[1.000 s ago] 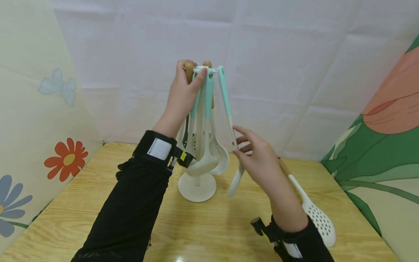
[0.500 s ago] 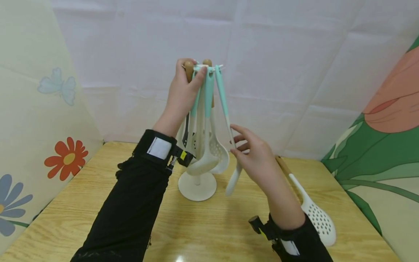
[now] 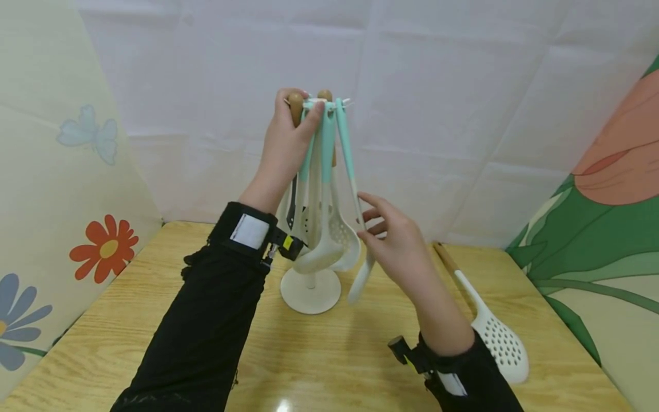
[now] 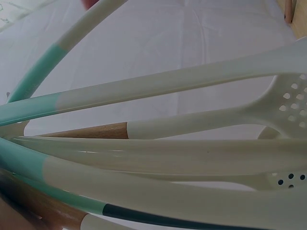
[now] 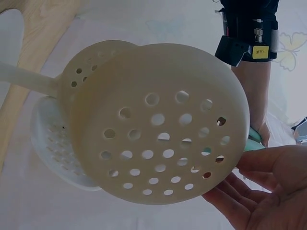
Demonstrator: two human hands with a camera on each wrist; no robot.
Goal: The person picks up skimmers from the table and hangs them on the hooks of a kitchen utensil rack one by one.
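Several mint-and-cream silicone utensils already hang on the cream round-based rack at frame centre. Left hand grips the rack top; right hand, fingers relaxed, touches the hanging spatula. One wooden-handled perforated skimmer lies lower right, seemingly left to hang.

I count two hands, one utensil stand, one skimmer lying on one table, and several hanging utensils.
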